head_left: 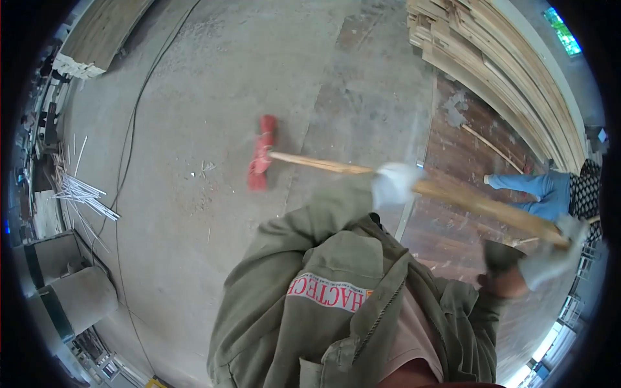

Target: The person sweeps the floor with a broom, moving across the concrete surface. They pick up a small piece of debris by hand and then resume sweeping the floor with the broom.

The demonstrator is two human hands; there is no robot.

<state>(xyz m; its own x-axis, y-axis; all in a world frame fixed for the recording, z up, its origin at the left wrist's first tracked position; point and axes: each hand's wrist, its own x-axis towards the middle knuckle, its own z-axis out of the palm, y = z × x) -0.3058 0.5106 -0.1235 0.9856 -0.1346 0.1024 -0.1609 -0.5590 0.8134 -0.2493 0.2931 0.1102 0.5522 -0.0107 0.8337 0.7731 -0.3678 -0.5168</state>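
Both my hands wear white gloves and grip the thick wooden handle (479, 202) of a long push-broom-like tool. Its red crosswise head (262, 154) looks wrapped or tied and is blurred, so its exact kind cannot be told. My left hand (396, 185) closes around the middle of the handle, with that arm reaching across in front of my chest. Near the handle's upper end, at the far right, my right hand (555, 253) is wrapped round it, blurred by motion. The head is at or close above the concrete floor (213, 84).
Another person in blue jeans (550, 191) is at the right, close to the handle. Stacked boards (511, 71) line the upper right; a plank pile (103, 32) lies upper left. A dark cable (132, 110) crosses the floor. Pale strips (84, 194) and bins (84, 294) lie left.
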